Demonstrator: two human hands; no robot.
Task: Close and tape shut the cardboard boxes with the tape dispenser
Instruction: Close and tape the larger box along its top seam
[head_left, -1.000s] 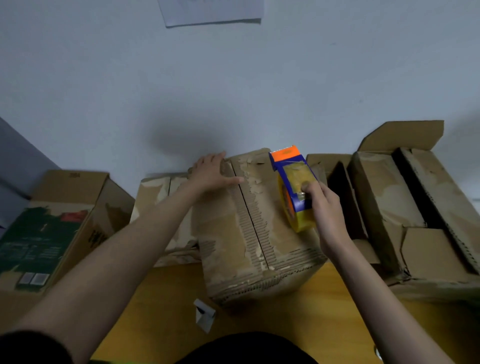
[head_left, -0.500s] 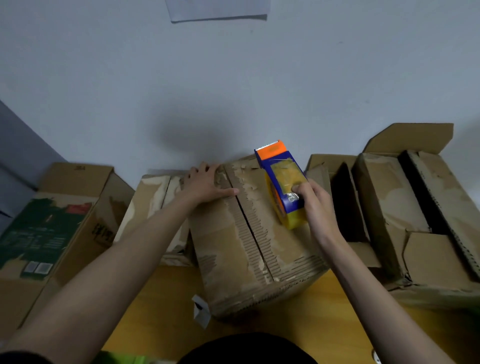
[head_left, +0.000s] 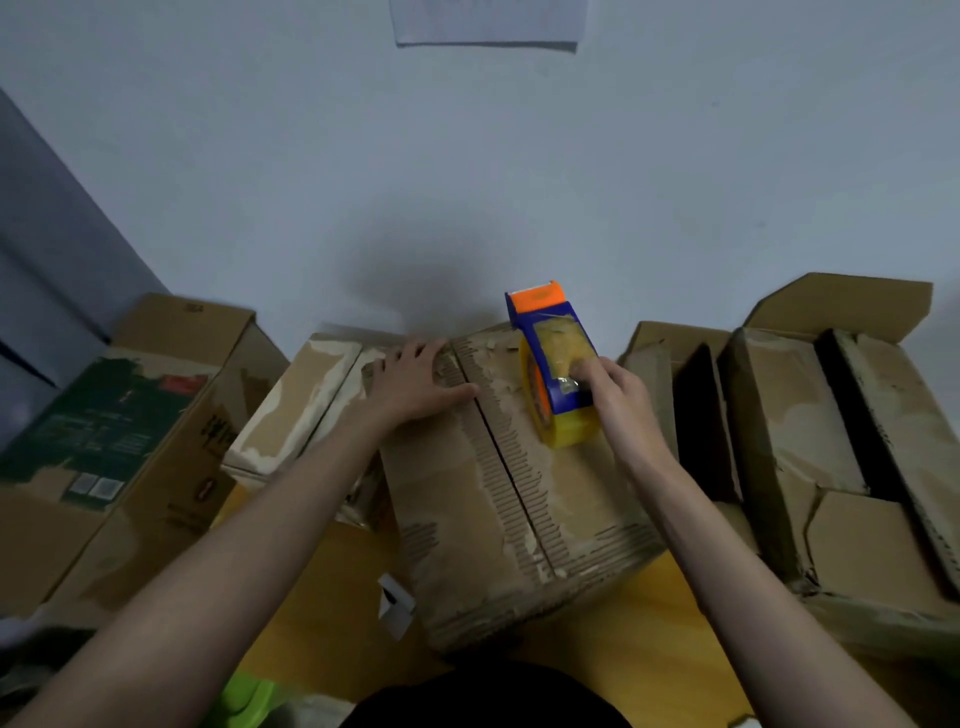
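Note:
A worn cardboard box (head_left: 483, 509) stands in the middle of the wooden table with its two top flaps folded down and meeting at a centre seam. My left hand (head_left: 415, 382) presses flat on the left flap near the far edge. My right hand (head_left: 618, 395) grips a blue and orange tape dispenser (head_left: 553, 369) with a yellowish tape roll, held over the right flap near the box's far end. The orange end points toward the wall.
An open box with raised flaps (head_left: 841, 441) stands at the right, another open box (head_left: 670, 364) behind it. A flattened box (head_left: 306, 405) lies left of the centre box, a green-printed box (head_left: 119, 431) further left. A small white scrap (head_left: 396, 603) lies on the table (head_left: 322, 623). The wall is close behind.
My right hand has carried the tape dispenser further toward the far end of the box. My left hand stays pressed on the left flap.

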